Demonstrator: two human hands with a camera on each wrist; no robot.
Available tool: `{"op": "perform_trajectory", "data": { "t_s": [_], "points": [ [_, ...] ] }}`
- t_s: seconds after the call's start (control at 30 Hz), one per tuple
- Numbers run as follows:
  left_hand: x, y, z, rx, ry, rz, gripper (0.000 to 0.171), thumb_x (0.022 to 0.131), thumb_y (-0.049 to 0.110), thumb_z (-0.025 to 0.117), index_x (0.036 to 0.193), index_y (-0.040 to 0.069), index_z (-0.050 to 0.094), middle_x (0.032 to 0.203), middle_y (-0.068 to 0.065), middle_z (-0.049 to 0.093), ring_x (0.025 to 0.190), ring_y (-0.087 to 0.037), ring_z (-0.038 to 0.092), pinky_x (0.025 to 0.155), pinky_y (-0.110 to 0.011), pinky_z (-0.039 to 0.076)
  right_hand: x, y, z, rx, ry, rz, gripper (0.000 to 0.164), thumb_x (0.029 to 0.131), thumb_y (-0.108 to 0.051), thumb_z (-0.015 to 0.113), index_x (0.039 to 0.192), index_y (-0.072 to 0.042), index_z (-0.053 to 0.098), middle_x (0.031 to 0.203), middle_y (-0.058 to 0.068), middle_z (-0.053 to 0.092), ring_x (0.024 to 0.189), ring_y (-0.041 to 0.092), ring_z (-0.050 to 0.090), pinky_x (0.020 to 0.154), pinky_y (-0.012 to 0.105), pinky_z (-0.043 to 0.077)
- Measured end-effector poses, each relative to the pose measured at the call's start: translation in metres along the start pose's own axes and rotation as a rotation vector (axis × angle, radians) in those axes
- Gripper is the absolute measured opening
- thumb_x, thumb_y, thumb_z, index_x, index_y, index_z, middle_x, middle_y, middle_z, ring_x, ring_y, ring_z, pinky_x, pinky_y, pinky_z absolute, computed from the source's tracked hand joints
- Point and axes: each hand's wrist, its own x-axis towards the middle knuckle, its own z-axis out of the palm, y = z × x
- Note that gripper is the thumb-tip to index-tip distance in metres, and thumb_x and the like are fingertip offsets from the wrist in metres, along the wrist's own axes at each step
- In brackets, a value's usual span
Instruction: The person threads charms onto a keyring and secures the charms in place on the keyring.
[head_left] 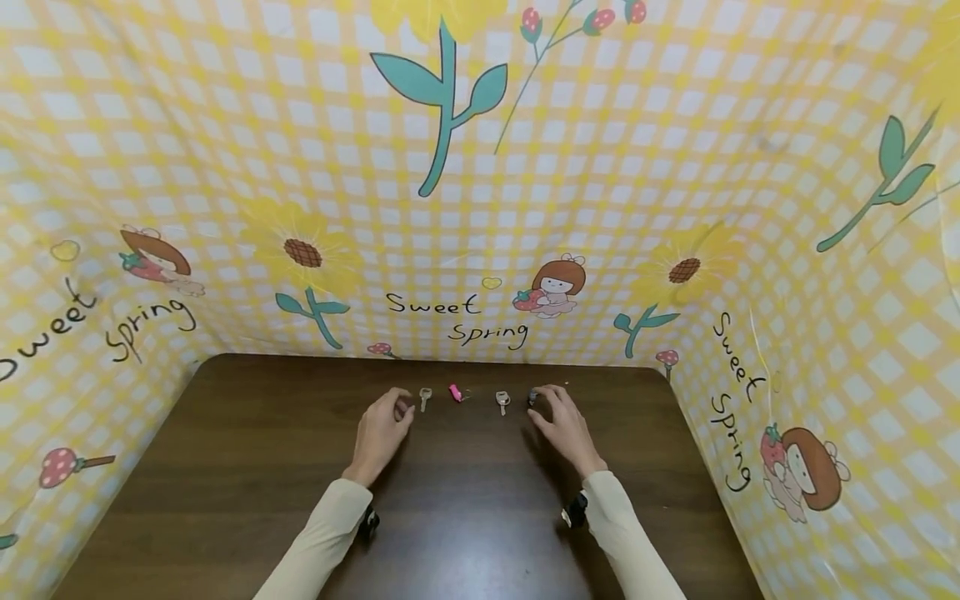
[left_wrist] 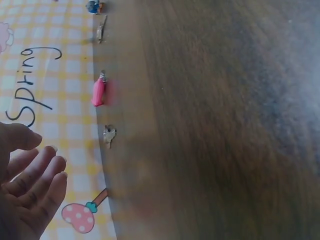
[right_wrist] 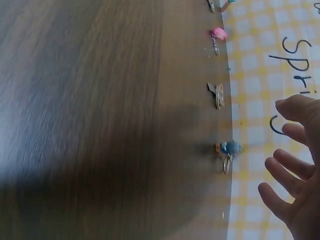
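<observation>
Four small items lie in a row toward the back of the table. My left hand [head_left: 382,432], fingers loosely bent with nothing between them, is just left of a silver key [head_left: 425,397]. To the right of that key lies a bright pink keychain charm [left_wrist: 99,92] with a small chain and ring. Another key, with a ring [head_left: 502,401], comes after it. A blue figure-like keychain [right_wrist: 230,147] with a metal ring is the rightmost item. My right hand [head_left: 564,427] is close beside it, its fingers relaxed and apart in the right wrist view.
The dark wooden table [head_left: 225,467] is bordered at the back and both sides by a yellow checked cloth [head_left: 420,242] printed with flowers, girls and lettering. A dark wrist camera [head_left: 575,510] sits at my right cuff, another [head_left: 368,523] at my left.
</observation>
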Motion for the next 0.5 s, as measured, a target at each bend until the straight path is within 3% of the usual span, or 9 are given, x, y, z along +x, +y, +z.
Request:
{"op": "perform_trajectory", "data": {
  "t_s": [0.5],
  "points": [
    [0.020, 0.000, 0.017, 0.003, -0.015, -0.111, 0.006, 0.092, 0.006, 0.081, 0.095, 0.004, 0.076, 0.077, -0.002, 0.070, 0.065, -0.019, 0.064, 0.060, -0.043, 0.053, 0.038, -0.024, 0.039, -0.004, -0.014, -0.120, 0.032, 0.098, -0.012, 0.079, 0.126, 0.000, 0.072, 0.133, 0.017, 0.065, 0.125, 0.038, 0.060, 0.104, 0.058, 0.050]
  ]
}}
